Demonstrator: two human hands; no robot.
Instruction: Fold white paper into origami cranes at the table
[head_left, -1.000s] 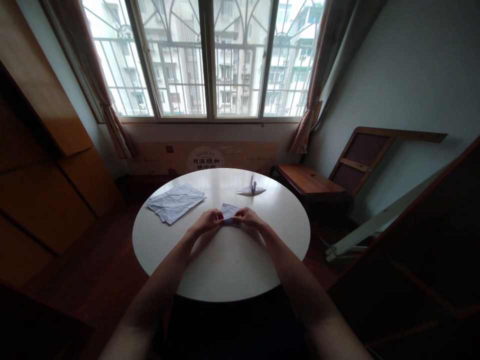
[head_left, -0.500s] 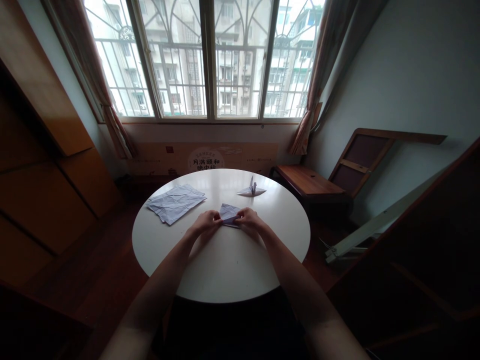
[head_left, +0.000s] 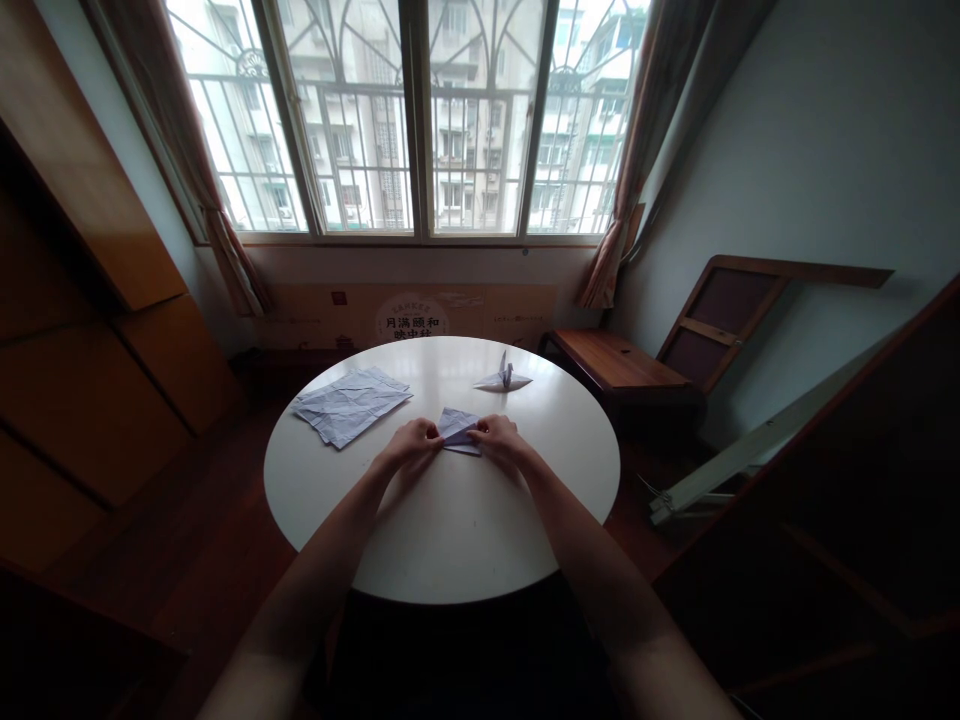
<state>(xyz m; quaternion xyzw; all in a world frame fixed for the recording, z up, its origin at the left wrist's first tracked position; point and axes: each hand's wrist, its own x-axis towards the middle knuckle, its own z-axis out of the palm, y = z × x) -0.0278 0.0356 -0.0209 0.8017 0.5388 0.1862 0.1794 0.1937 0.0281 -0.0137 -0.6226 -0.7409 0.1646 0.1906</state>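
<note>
A small, partly folded piece of pale paper [head_left: 455,428] lies near the middle of the round white table [head_left: 450,530]. My left hand [head_left: 412,441] pinches its left edge with closed fingers. My right hand [head_left: 499,439] pinches its right edge the same way. Both hands rest low on the tabletop, close together. A finished folded paper crane [head_left: 504,377] stands farther back on the table, beyond my right hand.
A loose stack of crumpled paper sheets [head_left: 349,403] lies at the table's back left. A low wooden bench [head_left: 611,362] and a leaning wooden frame [head_left: 720,310] stand to the right. A barred window [head_left: 405,115] fills the far wall.
The folded paper has shifted slightly between my fingers and its upper flap has opened a little. Both hands stay in nearly the same place.
</note>
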